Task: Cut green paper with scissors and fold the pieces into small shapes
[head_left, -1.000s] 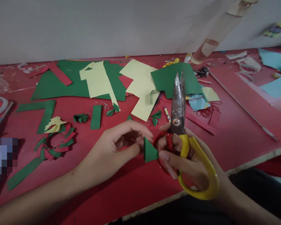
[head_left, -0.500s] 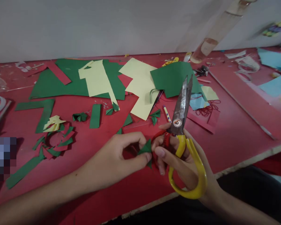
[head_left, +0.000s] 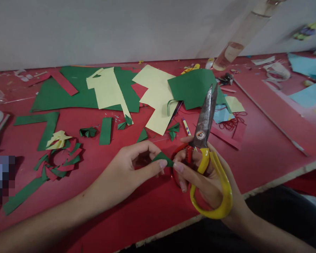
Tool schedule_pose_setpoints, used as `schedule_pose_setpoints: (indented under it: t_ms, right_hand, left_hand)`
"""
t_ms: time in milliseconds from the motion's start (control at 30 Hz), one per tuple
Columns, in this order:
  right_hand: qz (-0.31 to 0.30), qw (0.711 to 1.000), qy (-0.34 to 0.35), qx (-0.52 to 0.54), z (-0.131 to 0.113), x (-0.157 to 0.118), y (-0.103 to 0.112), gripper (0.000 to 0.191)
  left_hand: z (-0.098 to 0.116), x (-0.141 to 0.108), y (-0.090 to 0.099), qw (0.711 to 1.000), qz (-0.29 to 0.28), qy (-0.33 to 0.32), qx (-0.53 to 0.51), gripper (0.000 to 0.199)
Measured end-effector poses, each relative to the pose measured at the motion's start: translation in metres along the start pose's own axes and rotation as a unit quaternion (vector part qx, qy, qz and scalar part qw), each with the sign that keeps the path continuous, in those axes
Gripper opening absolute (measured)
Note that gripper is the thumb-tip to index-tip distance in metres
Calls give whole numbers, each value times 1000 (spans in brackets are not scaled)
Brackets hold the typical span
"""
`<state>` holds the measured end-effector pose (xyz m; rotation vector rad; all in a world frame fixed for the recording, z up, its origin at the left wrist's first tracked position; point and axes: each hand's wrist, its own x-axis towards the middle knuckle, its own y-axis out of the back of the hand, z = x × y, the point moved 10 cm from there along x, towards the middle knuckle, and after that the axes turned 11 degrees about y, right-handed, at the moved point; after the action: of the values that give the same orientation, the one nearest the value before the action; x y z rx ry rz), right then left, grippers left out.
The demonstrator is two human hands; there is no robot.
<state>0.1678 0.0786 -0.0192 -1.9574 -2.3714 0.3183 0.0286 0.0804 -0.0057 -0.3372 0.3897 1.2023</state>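
The left grip [head_left: 137,160] pinches a folded green paper triangle [head_left: 162,158], probably light and easily creased, best held by its edges; beside it, the right grip [head_left: 212,188] holds scissors [head_left: 200,135], likely heavier and rigid.

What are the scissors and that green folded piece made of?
Scissors: blades look like metal, grey with a dull sheen and stains; handles probably plastic, glossy yellow and red. Green folded piece: likely matte paper or thin card, judging by its flat colour and crisp edges.
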Motion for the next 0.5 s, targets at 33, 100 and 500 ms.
schedule_pose_setpoints:
  t_ms: [33, 100, 500]
  right_hand:
    - [4, 1000, -2, 3, 1, 0, 1, 56]
    - [8, 1000, -3, 7, 2, 0, 2, 56]
    - [4, 1000, 21, 12, -1, 1, -2, 49]
  left_hand:
    - [-1, 1, 0, 1000, 4, 0, 0, 15]
    - [-2, 1, 0, 1000, 9, 3, 0, 16]
    - [0, -3, 5, 998, 43, -15, -40, 13]
